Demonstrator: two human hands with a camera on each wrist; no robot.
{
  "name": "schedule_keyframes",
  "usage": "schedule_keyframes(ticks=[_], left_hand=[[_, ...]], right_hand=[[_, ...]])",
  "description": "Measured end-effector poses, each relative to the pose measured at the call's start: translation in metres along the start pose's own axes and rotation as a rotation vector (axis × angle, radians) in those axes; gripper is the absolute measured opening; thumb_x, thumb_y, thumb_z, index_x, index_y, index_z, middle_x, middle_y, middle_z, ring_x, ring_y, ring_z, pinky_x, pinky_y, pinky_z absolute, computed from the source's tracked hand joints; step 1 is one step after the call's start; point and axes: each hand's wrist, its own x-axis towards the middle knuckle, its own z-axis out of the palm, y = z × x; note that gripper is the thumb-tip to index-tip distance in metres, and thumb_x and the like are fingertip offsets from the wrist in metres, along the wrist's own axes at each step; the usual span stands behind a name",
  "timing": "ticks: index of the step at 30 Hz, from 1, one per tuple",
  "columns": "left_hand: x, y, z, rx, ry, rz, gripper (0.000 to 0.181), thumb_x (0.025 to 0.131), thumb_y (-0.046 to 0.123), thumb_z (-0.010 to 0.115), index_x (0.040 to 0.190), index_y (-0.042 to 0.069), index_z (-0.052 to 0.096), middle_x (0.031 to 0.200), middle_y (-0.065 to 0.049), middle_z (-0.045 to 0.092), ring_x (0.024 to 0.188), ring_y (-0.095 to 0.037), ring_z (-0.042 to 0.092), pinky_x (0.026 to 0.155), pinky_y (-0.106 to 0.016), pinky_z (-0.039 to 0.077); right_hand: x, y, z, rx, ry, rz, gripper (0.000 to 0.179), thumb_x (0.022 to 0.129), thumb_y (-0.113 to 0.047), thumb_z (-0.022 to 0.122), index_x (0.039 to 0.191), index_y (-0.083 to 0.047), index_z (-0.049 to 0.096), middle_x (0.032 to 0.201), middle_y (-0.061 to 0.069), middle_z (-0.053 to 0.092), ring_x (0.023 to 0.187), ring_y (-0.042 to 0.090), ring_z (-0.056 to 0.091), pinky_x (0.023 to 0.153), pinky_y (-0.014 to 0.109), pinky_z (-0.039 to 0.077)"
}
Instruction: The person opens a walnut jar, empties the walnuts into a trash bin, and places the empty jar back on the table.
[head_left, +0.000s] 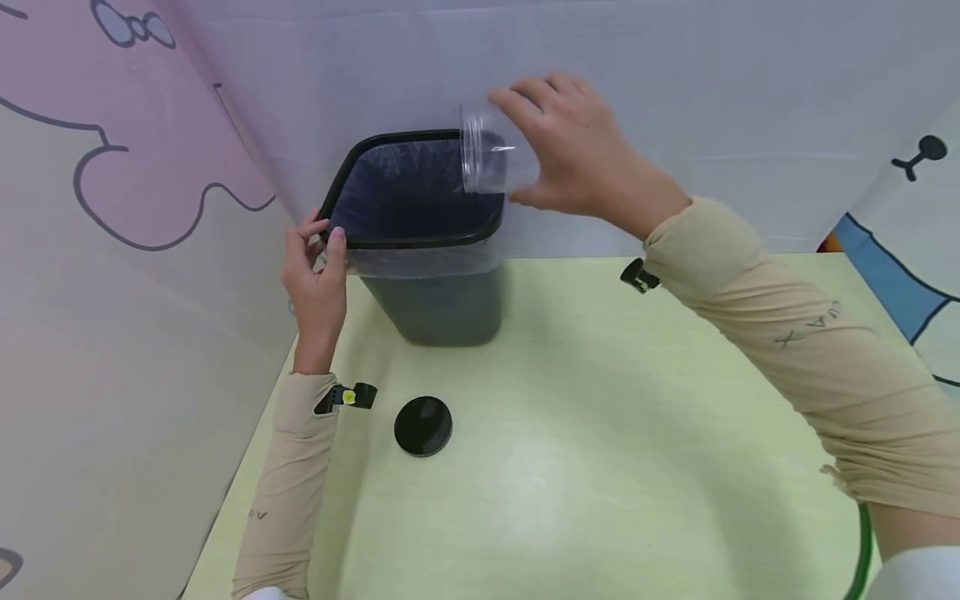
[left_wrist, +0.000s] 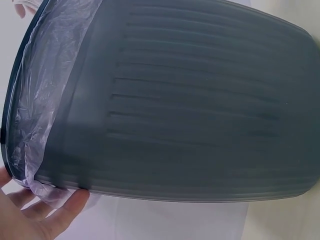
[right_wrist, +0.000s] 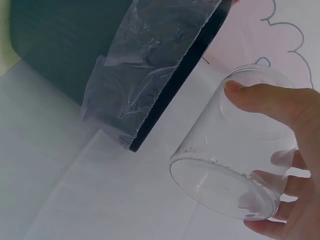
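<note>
A clear jar (head_left: 487, 158) is gripped in my right hand (head_left: 581, 154), thumb on one side and fingers round the other. It lies tipped on its side over the right rim of a dark grey trash bin (head_left: 446, 308), its threaded mouth facing left. Small specks cling near the base of the jar (right_wrist: 215, 145) in the right wrist view; otherwise it looks empty. My left hand (head_left: 315, 283) holds the bin's left front corner, its thumb (left_wrist: 75, 205) against the side. A thin plastic bag (left_wrist: 52, 75) lines the bin and folds over its rim.
On the pale table (head_left: 585, 467), a round black lid (head_left: 423, 427) lies in front of the bin. Printed cloth walls (head_left: 675, 108) stand behind and at both sides, close to the bin. A green cord (head_left: 862, 550) shows at the lower right.
</note>
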Motion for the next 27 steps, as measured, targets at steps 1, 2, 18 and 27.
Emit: schedule_keyframes(ticks=[1, 2, 18, 27], left_hand=[[0.000, 0.000, 0.000, 0.003, 0.001, -0.003, 0.036, 0.086, 0.038, 0.051, 0.109, 0.011, 0.051, 0.127, 0.015, 0.044, 0.098, -0.012, 0.055, 0.067, -0.021, 0.046], [0.001, 0.000, 0.000, 0.003, 0.002, -0.005, 0.036, 0.086, 0.038, 0.051, 0.108, 0.011, 0.051, 0.127, 0.015, 0.044, 0.098, -0.011, 0.055, 0.067, -0.022, 0.046], [0.002, 0.001, 0.001, -0.015, -0.010, -0.014, 0.034, 0.086, 0.038, 0.052, 0.109, 0.013, 0.051, 0.127, 0.015, 0.043, 0.100, -0.012, 0.054, 0.070, -0.024, 0.046], [0.001, 0.002, 0.000, -0.017, 0.002, -0.008, 0.033, 0.086, 0.036, 0.053, 0.108, 0.011, 0.051, 0.127, 0.014, 0.044, 0.102, -0.011, 0.053, 0.072, -0.023, 0.046]], right_hand=[[-0.002, 0.001, 0.001, 0.016, 0.010, 0.012, 0.089, 0.062, -0.041, 0.074, 0.134, -0.008, 0.034, 0.125, 0.013, 0.043, 0.110, 0.033, 0.038, 0.094, 0.045, 0.027], [-0.003, 0.002, 0.001, 0.030, 0.018, 0.025, 0.089, 0.062, -0.042, 0.074, 0.134, -0.008, 0.034, 0.125, 0.013, 0.043, 0.110, 0.033, 0.038, 0.094, 0.045, 0.027], [-0.036, 0.011, 0.014, 0.329, 0.088, 0.216, 0.090, 0.058, -0.046, 0.076, 0.130, -0.008, 0.036, 0.125, 0.006, 0.044, 0.115, 0.021, 0.039, 0.095, 0.038, 0.031], [-0.059, 0.008, 0.026, 0.443, 0.117, 0.278, 0.093, 0.055, -0.047, 0.077, 0.129, -0.010, 0.034, 0.119, 0.005, 0.045, 0.103, 0.022, 0.050, 0.086, 0.042, 0.037]])
